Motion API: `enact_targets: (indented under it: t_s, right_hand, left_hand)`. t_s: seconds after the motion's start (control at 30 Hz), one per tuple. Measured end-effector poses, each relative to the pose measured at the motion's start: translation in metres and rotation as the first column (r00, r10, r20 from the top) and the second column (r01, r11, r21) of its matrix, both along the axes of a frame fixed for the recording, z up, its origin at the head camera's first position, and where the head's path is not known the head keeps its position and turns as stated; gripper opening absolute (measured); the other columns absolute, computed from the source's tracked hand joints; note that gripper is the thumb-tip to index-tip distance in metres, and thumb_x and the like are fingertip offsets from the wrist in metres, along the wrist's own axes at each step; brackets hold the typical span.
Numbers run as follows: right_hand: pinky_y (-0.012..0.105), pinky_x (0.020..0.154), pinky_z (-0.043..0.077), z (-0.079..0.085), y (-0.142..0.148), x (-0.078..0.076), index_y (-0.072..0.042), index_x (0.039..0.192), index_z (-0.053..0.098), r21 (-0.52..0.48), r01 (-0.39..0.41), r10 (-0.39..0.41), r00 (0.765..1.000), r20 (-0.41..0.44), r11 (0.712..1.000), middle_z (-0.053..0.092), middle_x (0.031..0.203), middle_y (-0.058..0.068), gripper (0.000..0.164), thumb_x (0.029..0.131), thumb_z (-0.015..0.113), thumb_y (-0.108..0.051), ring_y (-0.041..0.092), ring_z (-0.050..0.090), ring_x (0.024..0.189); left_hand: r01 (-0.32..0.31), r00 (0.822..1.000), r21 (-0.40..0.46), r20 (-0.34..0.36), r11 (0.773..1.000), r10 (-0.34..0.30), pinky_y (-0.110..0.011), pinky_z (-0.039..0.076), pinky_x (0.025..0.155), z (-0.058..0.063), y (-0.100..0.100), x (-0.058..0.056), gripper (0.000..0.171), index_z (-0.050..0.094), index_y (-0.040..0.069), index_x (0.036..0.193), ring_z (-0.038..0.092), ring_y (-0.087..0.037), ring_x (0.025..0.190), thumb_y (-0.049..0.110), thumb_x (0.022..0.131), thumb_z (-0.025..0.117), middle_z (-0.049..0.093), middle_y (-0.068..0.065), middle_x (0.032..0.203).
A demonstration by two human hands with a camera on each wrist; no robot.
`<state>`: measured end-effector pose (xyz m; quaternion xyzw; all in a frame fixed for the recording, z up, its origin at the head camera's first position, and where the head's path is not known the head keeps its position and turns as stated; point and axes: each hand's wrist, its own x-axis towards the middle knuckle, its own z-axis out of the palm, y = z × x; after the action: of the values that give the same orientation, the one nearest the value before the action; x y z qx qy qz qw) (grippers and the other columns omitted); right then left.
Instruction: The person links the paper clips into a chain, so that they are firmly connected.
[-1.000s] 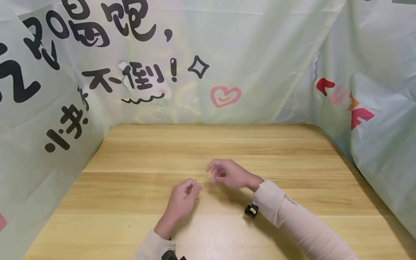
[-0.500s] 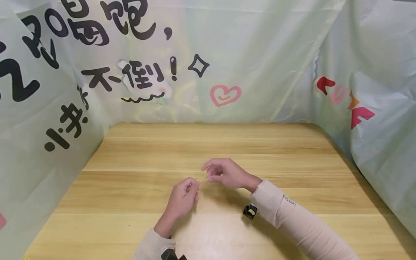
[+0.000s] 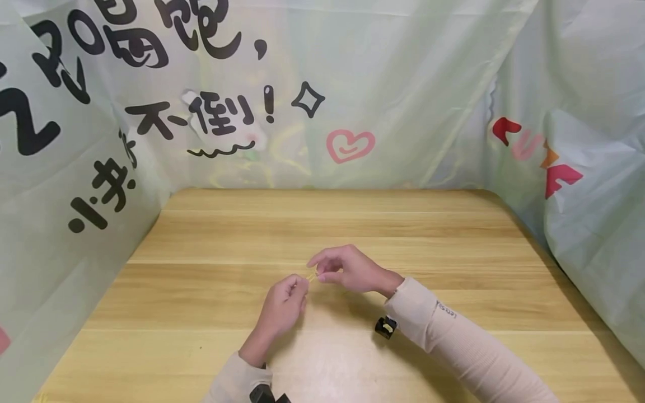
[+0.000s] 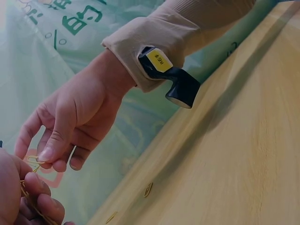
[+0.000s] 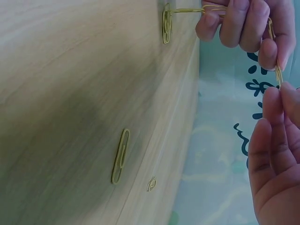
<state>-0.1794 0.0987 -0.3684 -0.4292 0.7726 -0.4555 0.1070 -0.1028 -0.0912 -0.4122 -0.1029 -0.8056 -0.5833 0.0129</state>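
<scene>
Both hands meet near the middle of the table. My left hand (image 3: 283, 305) grips a short chain of gold paper clips (image 5: 187, 10), which runs across its fingers and trails out past them. At the chain's trailing end hang more clips (image 5: 167, 26), bunched together. My right hand (image 3: 356, 270) pinches a gold paper clip (image 4: 33, 159) between thumb and index finger, right at the left fingertips. The right wrist view shows clip wire (image 5: 278, 75) spanning the small gap between the two hands. Inside the left fingers part of the chain is hidden.
Loose on the wooden table (image 3: 227, 224) lie a gold paper clip (image 5: 121, 157) and a smaller-looking gold clip (image 5: 151, 183). A pale printed curtain (image 3: 403, 84) encloses the table's back and sides. A black wrist camera (image 3: 386, 327) sits on the right cuff.
My right hand has moved left with its paper clip, closing the gap to the left hand's clip. The left hand stays nearly in place.
</scene>
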Motion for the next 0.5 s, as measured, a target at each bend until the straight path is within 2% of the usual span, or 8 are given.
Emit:
enact_targets:
  t_s: [0.2, 0.33, 0.5]
  right_hand:
    - [0.028, 0.082, 0.054, -0.0005, -0.0007, 0.0009, 0.004, 0.114, 0.066, -0.007, -0.024, 0.024, 1.0, -0.002, 1.0, 0.069, 0.094, 0.017, 0.027, 0.088, 0.067, 0.004, 0.013, 0.066, 0.084]
    - [0.028, 0.084, 0.053, 0.0001, -0.0007, 0.0016, 0.006, 0.114, 0.066, -0.012, -0.035, 0.035, 0.999, -0.01, 0.999, 0.069, 0.094, 0.018, 0.026, 0.088, 0.066, 0.005, 0.013, 0.065, 0.084]
    - [0.027, 0.085, 0.053, 0.0005, 0.0, 0.002, 0.006, 0.114, 0.066, -0.002, -0.033, 0.033, 0.999, -0.02, 0.999, 0.069, 0.097, 0.018, 0.026, 0.088, 0.066, 0.006, 0.014, 0.065, 0.086]
  left_hand:
    - [0.021, 1.0, 0.036, 0.011, 0.999, -0.022, -0.015, 0.028, 0.041, 0.0004, -0.0013, 0.0001, 0.031, 0.055, -0.003, 0.083, 0.035, -0.004, 0.043, 0.016, 0.104, 0.042, 0.048, 0.003, 0.056]
    - [0.017, 0.999, 0.045, 0.026, 0.999, -0.018, -0.015, 0.028, 0.041, 0.0012, -0.0014, -0.0003, 0.031, 0.054, -0.003, 0.082, 0.035, -0.004, 0.044, 0.014, 0.104, 0.04, 0.05, 0.002, 0.056]
    - [0.013, 0.999, 0.1, 0.039, 0.995, -0.017, -0.016, 0.029, 0.041, 0.0018, -0.001, 0.0002, 0.03, 0.053, -0.001, 0.081, 0.036, -0.006, 0.044, 0.014, 0.104, 0.041, 0.05, 0.001, 0.057]
